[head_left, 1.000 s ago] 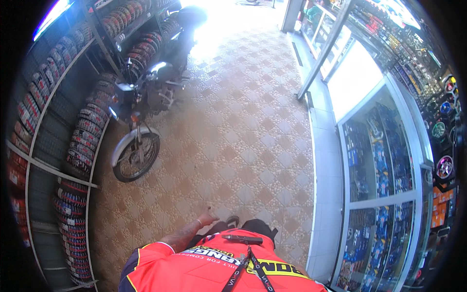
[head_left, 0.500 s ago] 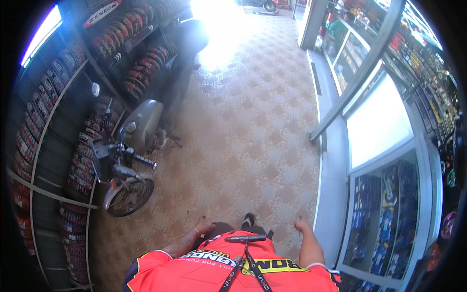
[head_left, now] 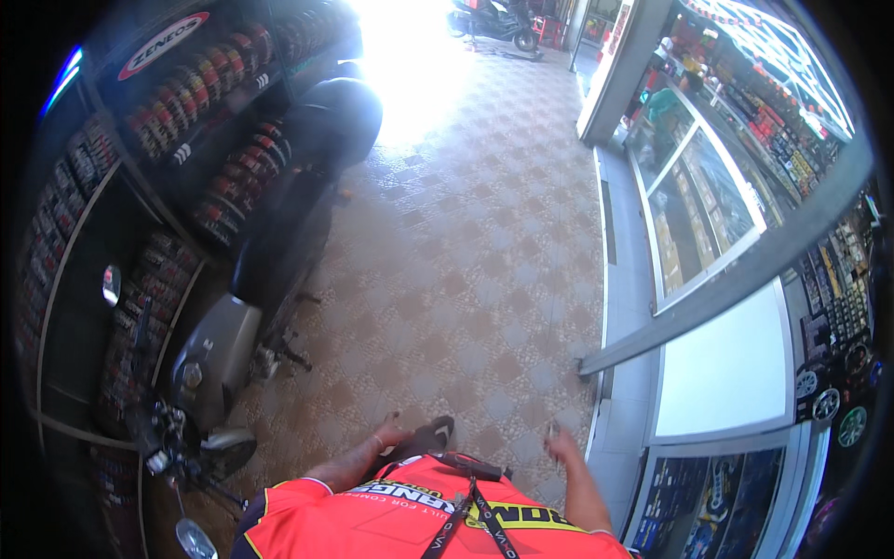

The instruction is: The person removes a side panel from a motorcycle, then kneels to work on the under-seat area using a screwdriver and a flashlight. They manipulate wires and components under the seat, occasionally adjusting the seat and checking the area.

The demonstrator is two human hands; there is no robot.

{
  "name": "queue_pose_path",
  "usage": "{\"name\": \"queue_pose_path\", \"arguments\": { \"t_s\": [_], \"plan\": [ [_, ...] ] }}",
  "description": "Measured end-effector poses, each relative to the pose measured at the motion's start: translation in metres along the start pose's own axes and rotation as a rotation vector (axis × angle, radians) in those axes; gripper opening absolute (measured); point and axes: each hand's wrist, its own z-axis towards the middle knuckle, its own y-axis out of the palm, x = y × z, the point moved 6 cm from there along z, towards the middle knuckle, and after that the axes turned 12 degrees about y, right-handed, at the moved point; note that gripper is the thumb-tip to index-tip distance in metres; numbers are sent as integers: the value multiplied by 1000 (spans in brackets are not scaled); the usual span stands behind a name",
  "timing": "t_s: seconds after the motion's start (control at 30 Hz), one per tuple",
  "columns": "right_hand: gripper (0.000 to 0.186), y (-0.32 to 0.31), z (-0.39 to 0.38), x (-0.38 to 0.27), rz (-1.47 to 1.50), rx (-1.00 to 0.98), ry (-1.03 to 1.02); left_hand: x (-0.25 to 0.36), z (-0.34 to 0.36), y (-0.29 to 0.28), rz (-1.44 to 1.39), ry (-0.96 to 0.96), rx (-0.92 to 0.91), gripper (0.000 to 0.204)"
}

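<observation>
My left hand [head_left: 393, 432] hangs beside my waist, over the tiled floor, with its fingers loosely apart and nothing visible in them. A thin band circles that wrist. Out to my right, my right hand [head_left: 558, 444] hangs lower than the counter, its fingers curled; whether a small thing is between them is too blurred to make out. Neither hand touches the things around. A dark lanyard [head_left: 455, 526] lies over my red shirt [head_left: 372, 522]. One dark shoe [head_left: 441, 429] shows ahead of my left hand.
A grey motorcycle [head_left: 216, 349] stands at left before racks of tires [head_left: 200, 98]. On the right runs a glass display counter [head_left: 712, 210] with a metal post [head_left: 717, 321] and a raised pale step [head_left: 626, 252]. Patterned tiles [head_left: 456, 261] lead to a bright doorway and a parked scooter [head_left: 498, 23].
I have moved forward: the motorcycle and counter slide closer and lower in view. My right hand has swung slightly inward; another shoe position shows near my left hand.
</observation>
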Motion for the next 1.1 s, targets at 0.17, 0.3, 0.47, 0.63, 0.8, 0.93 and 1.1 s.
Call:
{"name": "queue_pose_path", "arguments": {
  "t_s": [0.17,0.3,0.47,0.63,0.8,0.93,1.1],
  "plan": [
    [54,45,6,75,-404,-603,268,63,110,-55,-25,-123,-56,100],
    [50,1,105,6,-313,-583,294,66,189,-72,-325,-273,-103,104],
    [46,-67,298,-130,-410,-605,199,132,330,-130,-462,-401,104,108],
    [66,-256,556,-498,-20,-5,-58,316,496,-249,-133,-209,58,109],
    [63,-476,614,-868,268,335,-630,431,645,-333,60,-88,116,106],
    [55,-513,661,-994,374,136,-736,440,788,-398,-90,-159,152,105],
    [71,-405,791,-952,-211,98,-316,498,950,-495,-145,-200,95,99]
  ]
}}
